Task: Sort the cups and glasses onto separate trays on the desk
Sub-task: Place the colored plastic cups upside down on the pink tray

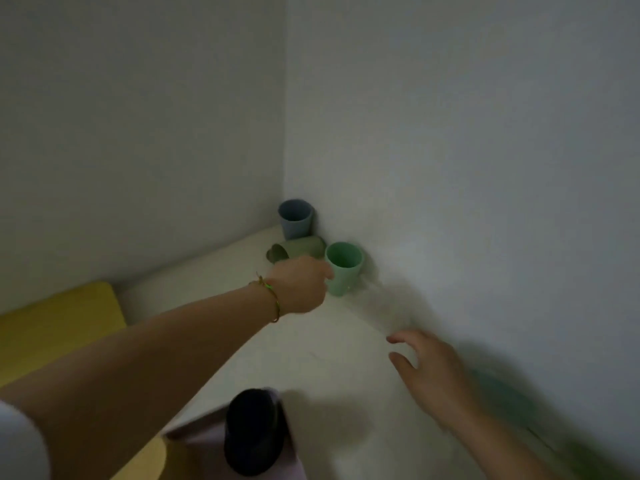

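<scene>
Head view. White table (311, 344) running into a corner formed by two pale walls (450, 133).

Three cups are grouped in that corner. The blue cup (295, 220) stands upright at the very back. The olive cup (301, 250) lies on its side just in front of it, mouth turned to the left. The green cup (344, 268) stands upright beside the right-hand wall, just to the right of the olive cup's base.

The left hand (299, 284), with a thin green-and-gold bracelet (272, 297) on the wrist, is stretched out to the green cup and meets its left side. The back of the hand faces the camera and hides the fingers, so it cannot be told whether they curl round the cup or only touch it.

The right hand (429, 368), motion-blurred, hovers over the table near the right wall, well apart from the cups. Its fingers (398, 339) are spread and loosely bent, and it holds nothing.

A yellow flat object (59, 327) with a rounded corner lies at the left edge. At the bottom, a dark cylindrical vessel (254, 431) sits against a pale pink surface (204, 441). An indistinct green smear (502, 393) shows along the lower right wall.
</scene>
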